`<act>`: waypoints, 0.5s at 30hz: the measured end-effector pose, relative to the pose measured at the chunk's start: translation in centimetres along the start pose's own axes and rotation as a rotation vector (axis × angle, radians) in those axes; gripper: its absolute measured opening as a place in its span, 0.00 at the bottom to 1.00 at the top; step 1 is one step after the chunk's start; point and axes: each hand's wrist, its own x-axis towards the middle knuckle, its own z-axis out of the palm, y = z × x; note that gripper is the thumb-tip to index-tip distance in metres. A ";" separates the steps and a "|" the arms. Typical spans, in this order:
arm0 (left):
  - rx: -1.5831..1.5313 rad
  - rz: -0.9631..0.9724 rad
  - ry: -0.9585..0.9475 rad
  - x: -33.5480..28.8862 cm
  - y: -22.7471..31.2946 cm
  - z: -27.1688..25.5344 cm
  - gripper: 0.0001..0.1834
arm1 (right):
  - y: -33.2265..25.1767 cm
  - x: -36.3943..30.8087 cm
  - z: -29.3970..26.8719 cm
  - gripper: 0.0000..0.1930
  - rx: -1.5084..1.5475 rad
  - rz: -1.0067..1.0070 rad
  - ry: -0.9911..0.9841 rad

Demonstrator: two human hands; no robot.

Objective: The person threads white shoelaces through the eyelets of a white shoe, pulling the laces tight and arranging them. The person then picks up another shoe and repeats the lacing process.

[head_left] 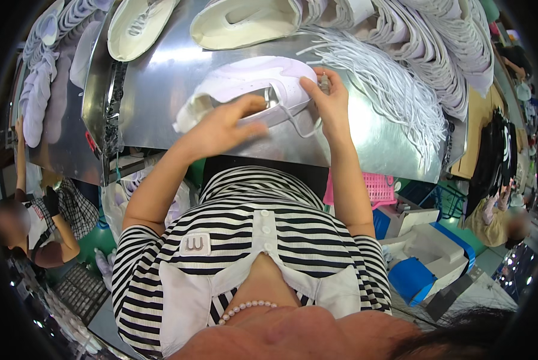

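Observation:
A pale lilac-white shoe upper (236, 78) lies on its side on the metal tabletop, with its opening toward me. A white shoelace (299, 124) hangs in a loop from its eyelet edge. My right hand (329, 99) is closed on the upper's right end, thumb on the surface. Beside its fingers shows a small metallic piece (324, 84) that I cannot make out clearly. Over the opening's left part hovers my left hand (227, 125), its fingers apart and slightly blurred, with nothing seen in it.
A bundle of loose white laces (389, 87) spreads over the table's right side. Behind it stand rows of stacked uppers (422, 45). Two cream shoe uppers (248, 24) lie at the far edge. More pale pieces (38, 99) hang at left. A pink basket (374, 187) sits below the table.

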 end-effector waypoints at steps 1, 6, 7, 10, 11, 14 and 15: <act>0.197 0.175 0.032 -0.6 0.7 0.1 0.17 | 0.2 0.1 0.1 0.23 0.015 -0.050 0.021; 0.359 0.158 0.233 0.0 -0.8 0.9 0.11 | 1.3 -3.8 1.3 0.12 -0.201 -0.048 0.023; 0.367 0.186 0.268 0.0 -0.1 1.0 0.10 | 1.3 -4.3 1.6 0.12 -0.333 -0.077 0.015; 0.465 0.177 0.249 -0.3 1.6 1.1 0.12 | 1.3 -4.3 2.2 0.13 -0.461 -0.054 -0.023; 0.477 0.189 0.268 -0.2 1.9 1.1 0.12 | 0.6 -4.1 2.1 0.14 -0.420 -0.033 -0.031; 0.418 0.194 0.359 0.0 2.2 0.2 0.12 | 0.1 -4.2 1.6 0.13 -0.425 -0.081 -0.178; 0.402 0.211 0.431 0.0 2.3 -0.3 0.11 | 0.1 -4.5 1.4 0.13 -0.452 -0.113 -0.246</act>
